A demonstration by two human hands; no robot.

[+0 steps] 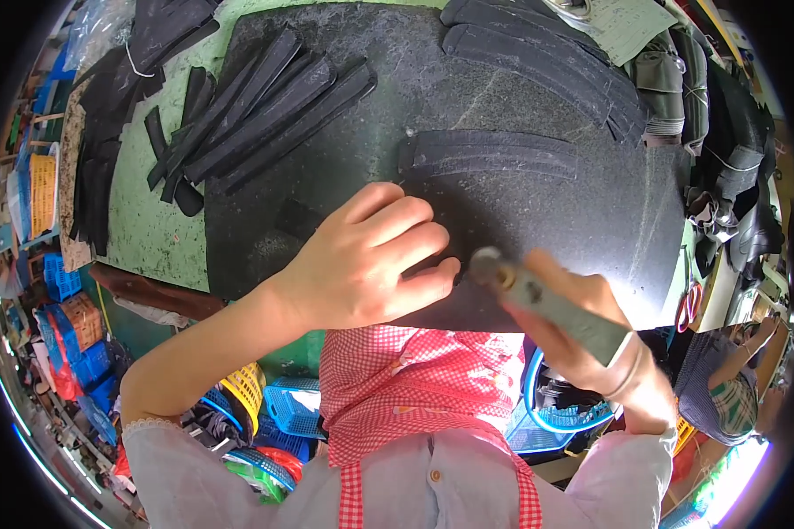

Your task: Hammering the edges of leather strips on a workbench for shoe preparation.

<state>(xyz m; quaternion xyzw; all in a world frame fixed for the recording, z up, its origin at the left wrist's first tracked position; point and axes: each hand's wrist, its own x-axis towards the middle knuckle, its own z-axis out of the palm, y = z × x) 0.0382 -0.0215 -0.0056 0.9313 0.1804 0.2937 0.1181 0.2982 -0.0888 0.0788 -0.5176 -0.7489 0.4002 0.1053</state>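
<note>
My left hand is closed, its curled fingers pressed down near the front edge of a black work mat. Whatever lies under its fingertips is dark and blends into the mat, so I cannot make it out. Just to its right, my right hand, smeared by motion, grips a hammer with a grey metal body. The tool's rounded end is close to my left fingertips. Beyond both hands lies a curved black strip, apart from them.
Loose black strips are heaped at the far left, and a stack of curved black strips lies at the far right. Tied dark bundles sit along the right edge. Below the table is a blue basket. Another person is at the right.
</note>
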